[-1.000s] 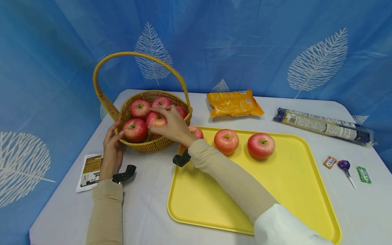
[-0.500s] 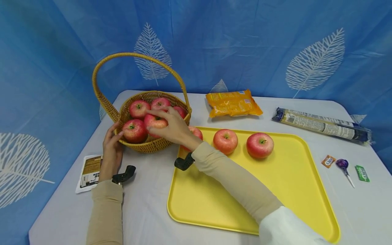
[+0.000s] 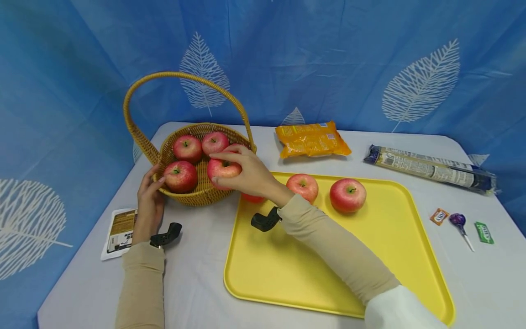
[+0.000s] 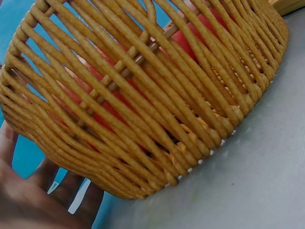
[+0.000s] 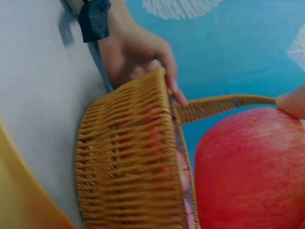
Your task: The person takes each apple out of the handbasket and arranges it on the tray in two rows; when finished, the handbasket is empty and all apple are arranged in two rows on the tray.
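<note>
My right hand [image 3: 252,173] grips a red apple [image 3: 223,171] by its sides, over the right part of the wicker basket [image 3: 201,197]. In the right wrist view that apple [image 5: 252,167] looms large beside the basket's rim. Several other apples [image 3: 181,176] lie inside the basket, one partly behind my right hand. At the basket's left side, my left hand [image 3: 151,196] holds the rim, its fingers bent over the edge in the right wrist view. The left wrist view shows the woven wall [image 4: 143,105] close up, with red fruit behind it.
A yellow tray [image 3: 328,269] lies right of the basket and bears three apples [image 3: 347,195] along its far edge, one mostly hidden under my right wrist. Behind are an orange packet [image 3: 313,140] and a long noodle-like packet [image 3: 429,169]. Small sweets [image 3: 458,220] lie right, a flat pouch [image 3: 120,234] left.
My right hand has moved right with the apple, from the middle of the basket toward its right rim. The left hand has stayed at the rim.
</note>
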{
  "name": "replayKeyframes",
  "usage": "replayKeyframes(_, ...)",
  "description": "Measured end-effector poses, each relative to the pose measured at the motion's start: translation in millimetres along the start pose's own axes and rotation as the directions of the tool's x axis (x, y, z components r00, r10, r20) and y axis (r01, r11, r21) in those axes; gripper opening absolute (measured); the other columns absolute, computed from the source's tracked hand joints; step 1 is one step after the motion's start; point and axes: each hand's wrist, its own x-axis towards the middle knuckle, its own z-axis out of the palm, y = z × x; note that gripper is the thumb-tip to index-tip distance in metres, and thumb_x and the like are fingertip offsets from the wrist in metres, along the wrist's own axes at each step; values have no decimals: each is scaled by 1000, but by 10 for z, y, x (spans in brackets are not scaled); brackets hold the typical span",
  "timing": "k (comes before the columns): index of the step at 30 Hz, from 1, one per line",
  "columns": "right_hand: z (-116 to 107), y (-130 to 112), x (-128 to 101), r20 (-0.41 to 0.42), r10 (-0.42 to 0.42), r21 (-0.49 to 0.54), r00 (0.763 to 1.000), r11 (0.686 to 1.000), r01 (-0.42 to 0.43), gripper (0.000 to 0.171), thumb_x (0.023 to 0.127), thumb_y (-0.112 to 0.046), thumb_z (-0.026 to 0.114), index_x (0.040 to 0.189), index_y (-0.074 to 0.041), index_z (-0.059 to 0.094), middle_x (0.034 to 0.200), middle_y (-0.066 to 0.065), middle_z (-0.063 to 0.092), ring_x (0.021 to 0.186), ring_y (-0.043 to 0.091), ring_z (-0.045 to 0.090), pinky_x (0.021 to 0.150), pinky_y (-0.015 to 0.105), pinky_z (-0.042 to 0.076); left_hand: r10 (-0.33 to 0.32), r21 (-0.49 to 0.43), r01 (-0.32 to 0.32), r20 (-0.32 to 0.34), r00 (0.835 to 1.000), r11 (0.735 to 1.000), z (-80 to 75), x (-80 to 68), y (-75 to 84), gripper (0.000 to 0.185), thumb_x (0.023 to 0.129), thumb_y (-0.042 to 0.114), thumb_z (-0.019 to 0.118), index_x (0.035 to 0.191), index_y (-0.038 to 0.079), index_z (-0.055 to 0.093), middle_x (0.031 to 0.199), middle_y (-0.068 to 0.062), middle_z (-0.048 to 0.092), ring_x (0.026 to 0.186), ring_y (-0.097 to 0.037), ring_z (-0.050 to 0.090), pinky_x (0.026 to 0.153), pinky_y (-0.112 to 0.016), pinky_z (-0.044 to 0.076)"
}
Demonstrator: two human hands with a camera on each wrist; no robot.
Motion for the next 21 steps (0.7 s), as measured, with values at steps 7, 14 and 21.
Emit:
replayKeyframes(7, -300, 83, -170, 37, 60, 35, 997, 997, -62, 53, 72, -41, 71, 122, -34, 56, 125, -3, 45, 111, 14, 46, 89, 31, 45, -5, -15, 5, -21, 1000, 1000, 6, 3, -17, 47, 89, 14, 50, 135, 17, 40, 147, 3, 23, 138, -13, 13, 115, -36, -1)
replayKeyframes(14, -720, 256, -395, 59, 122, 30, 991, 992, -124, 52, 71, -42, 72, 120, -36, 56, 125, -5, 42, 110, 15, 45, 86, 32, 47, -6, 2, 6, -26, 1000, 1000, 23, 19, -26, 48, 89, 15, 52, 135, 18, 40, 147, 3, 22, 138, -13, 12, 115, -35, 1)
replayKeyframes(21, -1186, 500, -670, 7, 189, -12, 982, 982, -189, 52, 75, -32, 72, 124, -27, 54, 126, -1, 44, 108, 20, 46, 83, 38, 49, -6, 10, 6, -19, 1000, 1000, -9, 41, -6, 50, 88, 17, 54, 135, 18, 40, 147, 4, 21, 138, -15, 15, 115, -36, 4)
